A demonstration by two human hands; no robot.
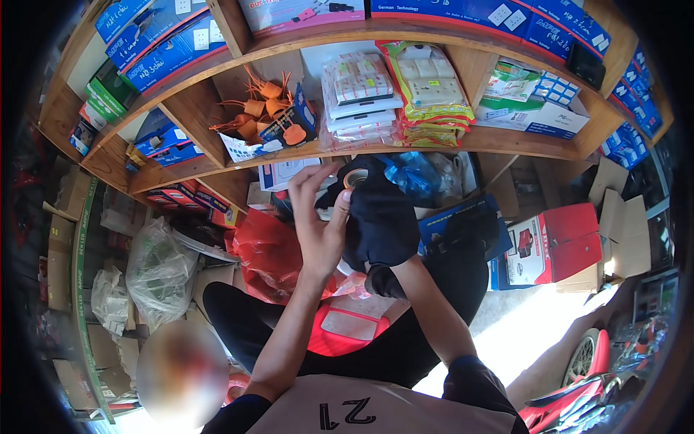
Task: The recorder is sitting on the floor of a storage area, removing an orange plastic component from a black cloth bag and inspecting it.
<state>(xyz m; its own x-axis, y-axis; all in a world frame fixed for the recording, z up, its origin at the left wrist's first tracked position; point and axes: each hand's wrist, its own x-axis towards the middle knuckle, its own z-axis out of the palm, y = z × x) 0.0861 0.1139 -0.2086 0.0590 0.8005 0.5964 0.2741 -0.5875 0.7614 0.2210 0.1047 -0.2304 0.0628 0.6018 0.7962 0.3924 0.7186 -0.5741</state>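
Handling in progress before a wooden shelf (520, 146). The dark cloth (382, 220) was raised near a red bag (264, 246), with a tan ring (354, 179) at its upper end. The left hand (320, 231) had its fingers lifted, apart from the thumb, whose tip lay at the ring's edge; the right hand was hidden by the cloth, its grip impossible to tell. Ring and cloth were apparently already together; work seemed unfinished, and how much remained could not be told
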